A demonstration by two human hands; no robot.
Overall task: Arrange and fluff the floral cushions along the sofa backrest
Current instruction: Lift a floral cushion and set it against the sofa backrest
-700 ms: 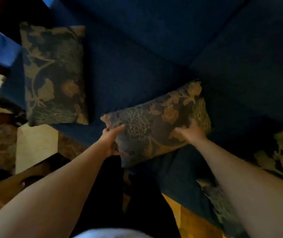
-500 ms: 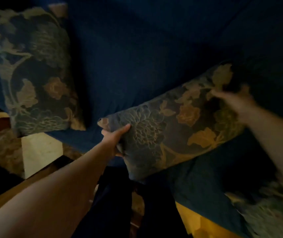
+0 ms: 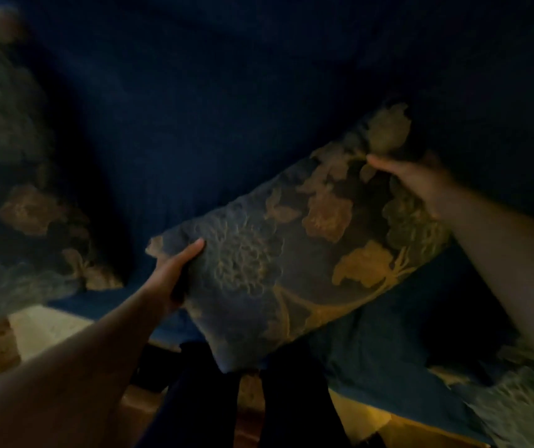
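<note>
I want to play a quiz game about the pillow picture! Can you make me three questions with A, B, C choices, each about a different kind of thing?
1. Where is the left hand on the middle cushion?
A. its left corner
B. its top right corner
C. not touching it

2. What colour is the sofa?
A. red
B. dark blue
C. white

3. How is the middle cushion held?
A. by both hands
B. by one hand
C. by no hand

Answers: 1 A, its thumb lies over that corner. 2 B, the backrest and seat look navy. 3 A, the right hand grips the opposite upper corner too.
</note>
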